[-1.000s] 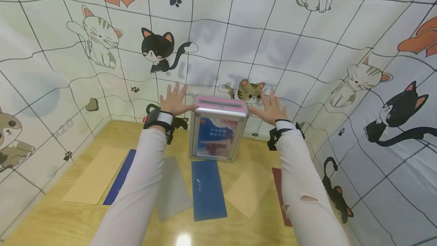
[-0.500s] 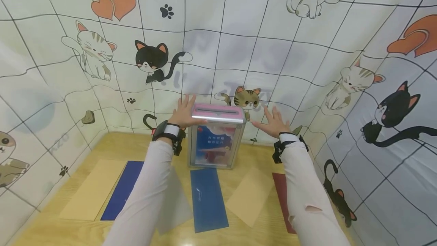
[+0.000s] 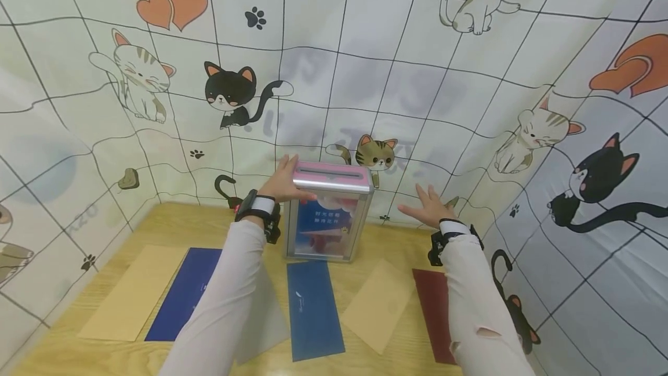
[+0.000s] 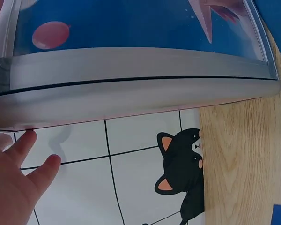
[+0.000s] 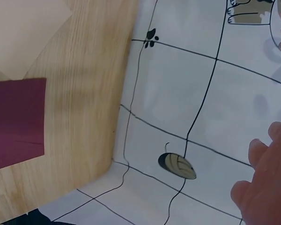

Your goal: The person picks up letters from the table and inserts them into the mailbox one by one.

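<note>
Head view alone is showing the slot (image 3: 331,173) of the box (image 3: 326,222); the left hand (image 3: 282,184) is touching it, fingers straight, while the right hand (image 3: 430,208) is hovering, fingers apart.

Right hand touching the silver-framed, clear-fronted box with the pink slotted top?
Apart. The head view shows it: a strip of white cat-print backdrop lies between the right hand and the silver-framed box.

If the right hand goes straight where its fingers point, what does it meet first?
Probably the cat-print backdrop; nothing shows between it and the right hand in the head view, though depth is unclear.
</note>
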A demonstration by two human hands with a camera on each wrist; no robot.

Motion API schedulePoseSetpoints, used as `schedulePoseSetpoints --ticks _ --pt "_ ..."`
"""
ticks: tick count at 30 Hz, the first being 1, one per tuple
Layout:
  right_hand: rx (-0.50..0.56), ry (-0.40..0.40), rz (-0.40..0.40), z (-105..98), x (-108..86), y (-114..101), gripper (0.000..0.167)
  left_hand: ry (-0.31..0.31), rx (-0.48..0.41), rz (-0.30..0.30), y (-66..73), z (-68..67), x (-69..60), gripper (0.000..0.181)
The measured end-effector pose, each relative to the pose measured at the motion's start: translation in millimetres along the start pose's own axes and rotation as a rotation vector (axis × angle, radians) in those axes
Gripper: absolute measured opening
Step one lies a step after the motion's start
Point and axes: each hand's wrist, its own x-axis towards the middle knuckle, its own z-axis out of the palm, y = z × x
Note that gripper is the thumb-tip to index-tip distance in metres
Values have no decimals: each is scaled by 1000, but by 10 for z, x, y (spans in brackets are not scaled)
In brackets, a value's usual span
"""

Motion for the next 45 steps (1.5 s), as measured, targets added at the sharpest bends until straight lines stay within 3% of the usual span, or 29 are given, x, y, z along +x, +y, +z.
schedulePoseSetpoints --ticks 6,11,17,24,31,36,45 --pt "8 -7 47 84 -121 146 107 20 -40 0 9 1 -20 118" --pt "-8 -51 89 294 -156 270 104 18 -73 -30 -32 1 -63 121" --pt "22 -62 77 537 -214 511 100 6 -73 -57 -67 12 -98 121" --pt "86 -44 73 543 -366 775 104 8 -126 -45 49 -9 -82 118" --pt "108 -18 32 688 -494 1074 102 33 -121 -15 43 1 -36 115" --pt "108 -32 114 771 -609 1154 104 37 -120 -4 39 -10 -12 117" --pt "55 -115 321 1139 -867 1300 118 43 -143 -13 -8 8 -4 117"
